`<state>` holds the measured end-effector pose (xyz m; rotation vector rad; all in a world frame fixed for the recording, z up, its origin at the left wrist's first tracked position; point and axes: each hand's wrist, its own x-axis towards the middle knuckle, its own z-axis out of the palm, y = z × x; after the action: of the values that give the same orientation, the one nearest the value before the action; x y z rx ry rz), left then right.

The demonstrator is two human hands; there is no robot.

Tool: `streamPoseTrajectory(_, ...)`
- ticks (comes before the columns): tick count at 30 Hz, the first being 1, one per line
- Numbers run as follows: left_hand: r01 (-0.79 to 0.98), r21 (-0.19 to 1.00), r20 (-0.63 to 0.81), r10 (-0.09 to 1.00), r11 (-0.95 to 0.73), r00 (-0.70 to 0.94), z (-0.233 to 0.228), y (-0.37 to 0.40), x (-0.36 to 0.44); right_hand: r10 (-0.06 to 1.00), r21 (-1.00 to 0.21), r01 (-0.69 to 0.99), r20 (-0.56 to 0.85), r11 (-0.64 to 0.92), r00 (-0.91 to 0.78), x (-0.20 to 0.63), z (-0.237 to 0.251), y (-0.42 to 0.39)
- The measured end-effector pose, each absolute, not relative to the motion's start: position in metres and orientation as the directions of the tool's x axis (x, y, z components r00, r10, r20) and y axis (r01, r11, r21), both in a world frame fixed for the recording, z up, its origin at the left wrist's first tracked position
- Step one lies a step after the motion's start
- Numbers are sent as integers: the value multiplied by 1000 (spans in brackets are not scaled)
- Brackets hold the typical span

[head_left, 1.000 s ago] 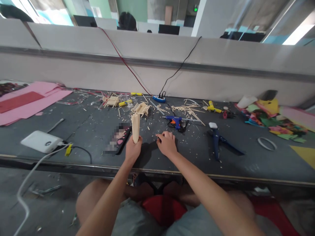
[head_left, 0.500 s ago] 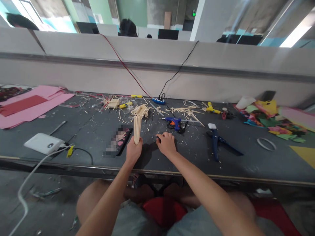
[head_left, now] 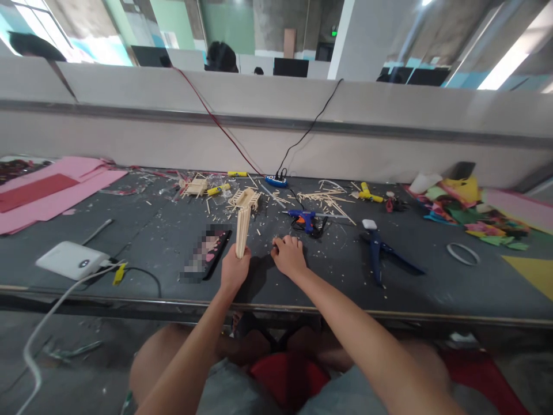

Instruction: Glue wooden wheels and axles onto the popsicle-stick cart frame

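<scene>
My left hand (head_left: pixel 235 270) is closed around the lower end of a bundle of wooden sticks (head_left: pixel 242 230), which stands upright above the table near its front edge. The sticks lie side by side, their top ends overlapping a small wooden stick structure (head_left: pixel 245 199) behind. My right hand (head_left: pixel 289 255) rests on the tabletop to the right, knuckles up, fingers loosely bent and thumb apart; I see nothing held in it. A blue glue gun (head_left: pixel 306 221) lies just beyond this hand. Left of my left hand is a phone (head_left: pixel 211 251), partly blurred out.
Loose wooden sticks (head_left: pixel 328 199) are scattered at the back by a blue power strip (head_left: pixel 275 181). Dark blue pliers-like cutters (head_left: pixel 378 253) lie to the right, a white power bank (head_left: pixel 73 260) to the left. Pink paper (head_left: pixel 56 196) and coloured scraps (head_left: pixel 470 199) occupy the sides.
The view has shifted slightly, so the scene sits a little lower and further left. The bundle's top appears slightly lower against the stick structure behind. Both hands stay almost in place.
</scene>
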<state>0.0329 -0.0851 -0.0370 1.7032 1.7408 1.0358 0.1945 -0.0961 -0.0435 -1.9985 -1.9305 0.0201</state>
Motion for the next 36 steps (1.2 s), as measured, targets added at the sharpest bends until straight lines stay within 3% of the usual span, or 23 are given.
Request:
streamPoseTrajectory(26,675,737,124,990,-42,-74,-37,-86,33,971,-267,963,224,-26,88,193,-45,-90)
streamPoseTrajectory(36,766,642,85,995,-10,-59,-40,-81,49,964,-372,928,251,15,84,195,-47,-93)
